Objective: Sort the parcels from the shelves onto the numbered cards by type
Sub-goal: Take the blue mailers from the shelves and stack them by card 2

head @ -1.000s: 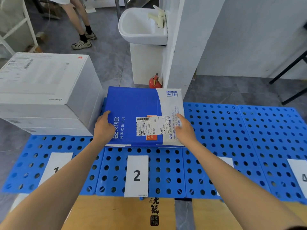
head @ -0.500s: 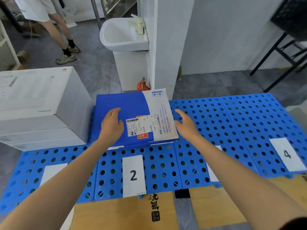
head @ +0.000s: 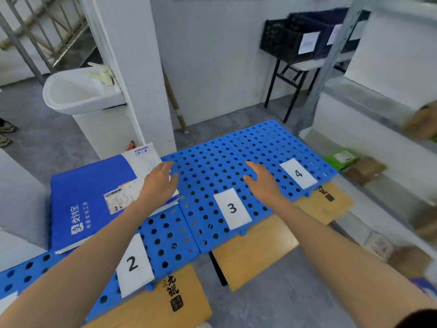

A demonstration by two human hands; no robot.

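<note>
The blue parcel (head: 89, 197) lies flat on the blue perforated mat (head: 212, 166), behind card 2 (head: 134, 266), with its white end and printed label turned toward the far right. The left hand (head: 158, 183) is over that white end, fingers spread and loose, gripping nothing; whether it touches the parcel cannot be told. The right hand (head: 262, 183) hangs over bare mat between card 3 (head: 233, 208) and card 4 (head: 298, 173), fingers straight and apart, also holding nothing.

A white box (head: 19, 197) stands just beside the parcel's left edge. Behind the parcel rises a white pillar (head: 132, 67), with a white sink (head: 78, 91) to its left and a wooden stick (head: 175, 102) leaning on the wall to its right. Brown cardboard sheets (head: 250, 252) lie under the mat's near edge. On the right, blurred metal shelves (head: 378, 100) hold a green parcel (head: 341, 157) and brown parcels (head: 364, 169). Black crates (head: 295, 36) sit on a dark-legged stand against the far wall.
</note>
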